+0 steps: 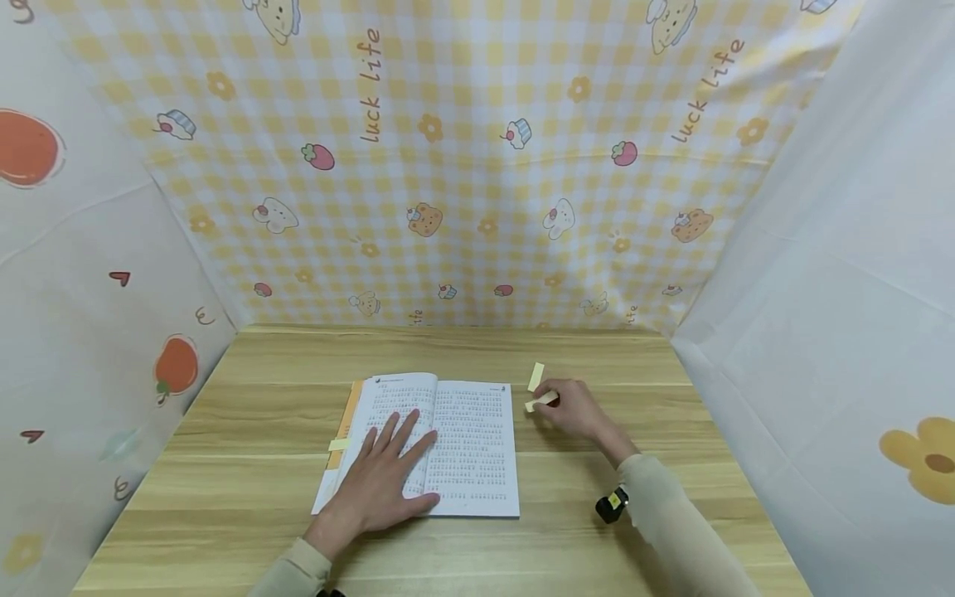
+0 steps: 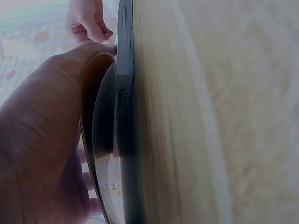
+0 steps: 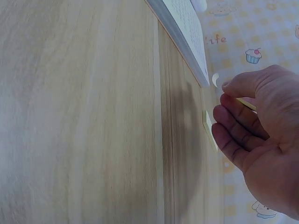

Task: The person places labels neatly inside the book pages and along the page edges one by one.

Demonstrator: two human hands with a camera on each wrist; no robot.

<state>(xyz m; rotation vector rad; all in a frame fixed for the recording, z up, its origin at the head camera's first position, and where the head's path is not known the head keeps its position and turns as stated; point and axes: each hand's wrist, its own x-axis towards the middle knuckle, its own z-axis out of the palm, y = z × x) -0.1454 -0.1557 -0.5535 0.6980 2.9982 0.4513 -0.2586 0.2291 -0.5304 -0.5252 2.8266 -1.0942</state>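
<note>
An open book point(image 1: 470, 448) with printed pages lies on the table. My left hand point(image 1: 376, 489) rests on its left page with fingers spread, the thumb near the bottom of the spine. In the left wrist view the left-hand pages and cover curve up beneath that hand point(image 2: 42, 116). To the right of the book, my right hand point(image 1: 570, 408) pinches a pale yellow sticky note strip point(image 1: 540, 402) between thumb and fingers, above the table. Another yellow strip point(image 1: 535, 376) lies just beyond this hand. A pale yellow tab point(image 1: 338, 445) sticks out from the book's left edge.
The wood-grain table point(image 1: 246, 414) meets a yellow checked curtain point(image 1: 462, 182) at the back. White cloth point(image 1: 836, 274) hangs at the right side, and printed white cloth point(image 1: 89, 274) at the left. A black device point(image 1: 612, 505) is worn on the right wrist.
</note>
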